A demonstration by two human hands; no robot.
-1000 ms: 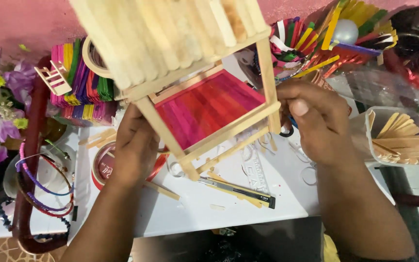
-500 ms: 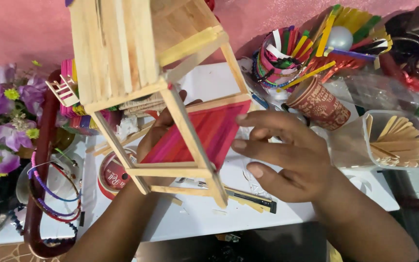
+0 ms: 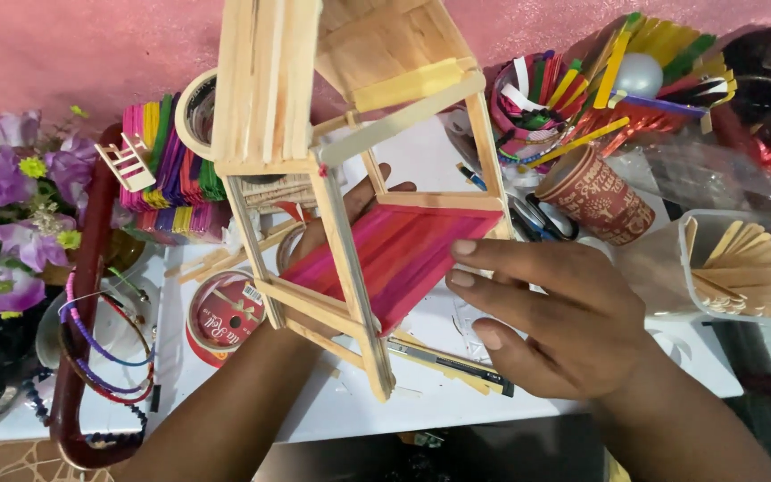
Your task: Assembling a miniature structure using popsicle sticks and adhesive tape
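Craftwork with wooden sticks is in hand here: a small house of craft sticks is held up above the white table, tilted, with its roof toward the pink wall and its open frame toward the camera. Inside the frame sits a floor of pink and red sticks.

The left hand goes under and behind the house; only some fingers show through the frame, so it seems to be grasping the house from below, but I cannot tell this grip for sure. The right hand is in front of the house, released, with the fingers spread, and two fingertips touch the edge of the pink floor.

Below the house a craft knife lies on the table, beside loose sticks. To the right of the house stand a patterned paper cup, lying on its side, and a clear tub of plain sticks. To the left of the house are a stack of coloured sticks and a red tape roll.

I judge the step to be checking or pressing the floor into the frame. The next move calls for a steady hold from below and light, even pressure from the right fingers, because the thin frame could bend.
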